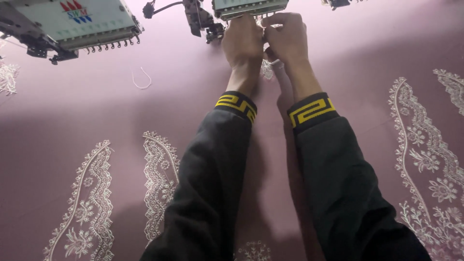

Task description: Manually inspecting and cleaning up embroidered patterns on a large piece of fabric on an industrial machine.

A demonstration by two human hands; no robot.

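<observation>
Left hand (243, 41) and right hand (286, 38): knuckles touching at 12 o'clock, grip of each curled shut at the needle end of an embroidery head (249, 7); what they pinch cannot be told. Black sleeves (212, 179), yellow-patterned cuffs. Second embroidery head (72, 21) at 10 o'clock. Mauve fabric (72, 111) covers the bench; white lace motifs (425, 159) at 4 and 7 o'clock; loose thread (141, 79) at 11.

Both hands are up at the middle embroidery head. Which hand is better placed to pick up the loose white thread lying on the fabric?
Probably the left hand. The loose white thread lies on the mauve fabric to its left, nearer than to the right hand.
</observation>
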